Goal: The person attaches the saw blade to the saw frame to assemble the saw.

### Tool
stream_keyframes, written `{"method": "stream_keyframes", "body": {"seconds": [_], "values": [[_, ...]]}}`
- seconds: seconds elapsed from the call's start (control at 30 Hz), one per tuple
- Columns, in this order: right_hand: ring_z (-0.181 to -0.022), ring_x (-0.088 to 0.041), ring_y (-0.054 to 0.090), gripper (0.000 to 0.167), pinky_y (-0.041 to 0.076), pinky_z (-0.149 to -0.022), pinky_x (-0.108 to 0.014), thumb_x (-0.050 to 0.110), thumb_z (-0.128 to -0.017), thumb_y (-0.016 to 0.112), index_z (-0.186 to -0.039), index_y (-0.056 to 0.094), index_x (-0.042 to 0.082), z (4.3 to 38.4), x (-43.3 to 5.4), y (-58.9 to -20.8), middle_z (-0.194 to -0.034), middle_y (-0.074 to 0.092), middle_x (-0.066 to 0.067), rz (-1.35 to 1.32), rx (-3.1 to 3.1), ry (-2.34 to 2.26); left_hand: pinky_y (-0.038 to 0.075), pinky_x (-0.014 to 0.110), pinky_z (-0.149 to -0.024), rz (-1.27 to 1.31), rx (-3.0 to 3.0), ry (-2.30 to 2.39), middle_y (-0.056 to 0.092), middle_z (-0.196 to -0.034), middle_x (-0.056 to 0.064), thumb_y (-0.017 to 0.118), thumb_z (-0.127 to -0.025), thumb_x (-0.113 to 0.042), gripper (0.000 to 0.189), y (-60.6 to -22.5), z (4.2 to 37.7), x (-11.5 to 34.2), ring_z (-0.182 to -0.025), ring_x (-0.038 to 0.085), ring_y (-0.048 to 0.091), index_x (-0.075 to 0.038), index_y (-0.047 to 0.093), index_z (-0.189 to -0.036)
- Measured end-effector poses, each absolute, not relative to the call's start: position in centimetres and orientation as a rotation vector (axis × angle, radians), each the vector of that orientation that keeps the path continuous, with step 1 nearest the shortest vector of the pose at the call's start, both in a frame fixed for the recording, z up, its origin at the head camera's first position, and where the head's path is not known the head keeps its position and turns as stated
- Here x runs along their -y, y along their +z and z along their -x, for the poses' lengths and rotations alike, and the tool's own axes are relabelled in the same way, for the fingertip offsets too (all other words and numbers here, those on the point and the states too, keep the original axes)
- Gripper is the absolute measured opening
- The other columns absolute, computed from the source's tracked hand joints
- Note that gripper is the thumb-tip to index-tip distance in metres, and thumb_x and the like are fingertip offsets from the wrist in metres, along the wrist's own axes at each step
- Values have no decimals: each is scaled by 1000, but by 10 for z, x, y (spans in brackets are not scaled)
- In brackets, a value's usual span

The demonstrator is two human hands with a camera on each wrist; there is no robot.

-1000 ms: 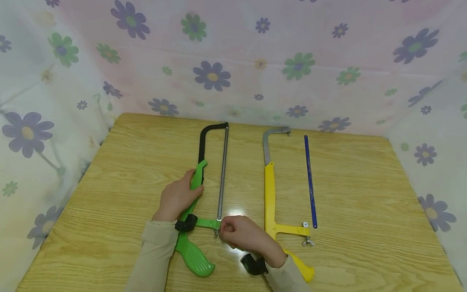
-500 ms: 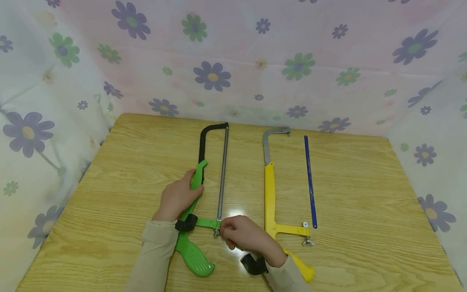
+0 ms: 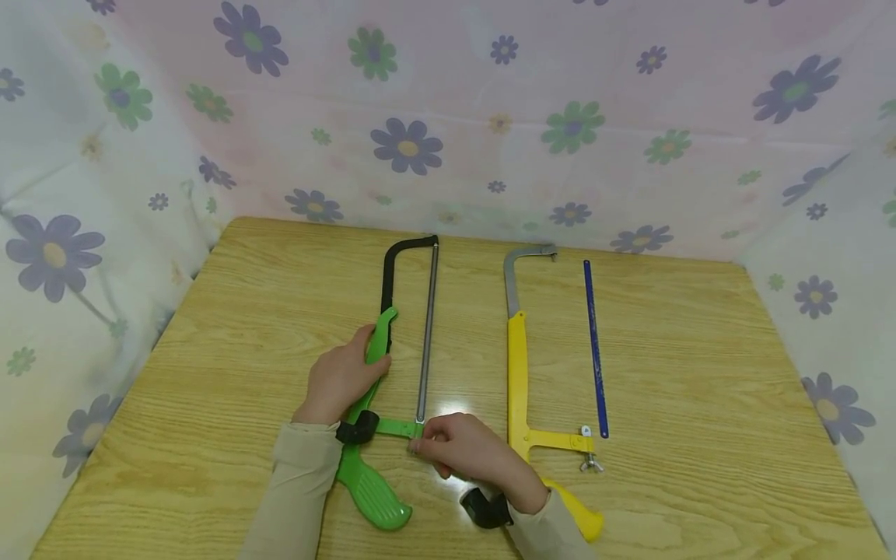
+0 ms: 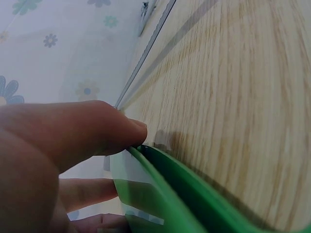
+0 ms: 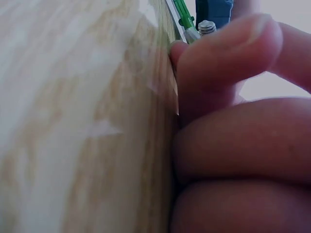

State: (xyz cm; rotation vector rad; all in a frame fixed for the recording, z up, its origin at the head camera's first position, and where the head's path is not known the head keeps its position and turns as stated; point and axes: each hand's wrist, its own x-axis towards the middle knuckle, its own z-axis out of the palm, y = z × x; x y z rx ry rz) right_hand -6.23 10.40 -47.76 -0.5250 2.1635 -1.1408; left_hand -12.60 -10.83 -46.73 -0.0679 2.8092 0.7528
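A green-handled hacksaw (image 3: 378, 494) with a black front frame lies on the table, its grey blade (image 3: 428, 334) fitted along the right side. My left hand (image 3: 336, 381) grips the green frame (image 4: 146, 189) from the left, thumb on its inner edge. At the lower end of the blade, my right hand (image 3: 476, 451) pinches the hacksaw's wing nut between thumb and index finger, which largely hide it. In the right wrist view a threaded screw end (image 5: 207, 27) shows just beyond the curled fingers (image 5: 233, 141).
To the right lies a yellow hacksaw (image 3: 517, 365) without a blade, its wing nut (image 3: 591, 464) near my right wrist. A loose blue blade (image 3: 595, 350) lies beside it. Flowered cloth (image 3: 462, 93) bounds the wooden table (image 3: 693, 389) at the back and sides.
My right thumb has moved left over the wing nut, which showed beside the fingertips before. My left hand and both saws have stayed in place.
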Motion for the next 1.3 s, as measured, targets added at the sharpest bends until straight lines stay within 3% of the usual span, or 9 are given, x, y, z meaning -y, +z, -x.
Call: {"method": "stream_keyframes", "body": {"seconds": [0.4,0.67,0.97,1.3], "values": [[-35,-7,36,30,33,-37,-25,45,-83,56,-68,58,20,63,-103,-481,-43,44,8,493,-2176,-1164,33,32,-42,67,-2810,745,57,-67,6,51,-82,-46,65,-467,127,109,-48,20,47,-17,33,-137],[-42,-6,43,24,37,-42,-25,45,-80,59,-71,58,24,62,-103,-478,-52,50,8,479,-2255,-1128,33,32,-43,67,-2811,744,59,-72,8,51,-81,-46,65,-467,126,109,-50,20,47,-17,33,-137],[-36,-6,38,18,34,-38,-25,39,-80,62,-73,58,23,62,-103,-479,-49,48,7,426,-2228,-1156,33,32,-42,71,-2810,751,59,-71,7,52,-81,-46,66,-469,127,109,-49,20,47,-18,33,-137],[-33,-8,34,26,31,-35,-25,43,-83,58,-72,59,19,61,-104,-478,-44,45,5,409,-2114,-1231,33,32,-41,64,-2809,746,56,-64,5,51,-81,-46,66,-469,127,109,-47,20,46,-17,33,-137]]}}
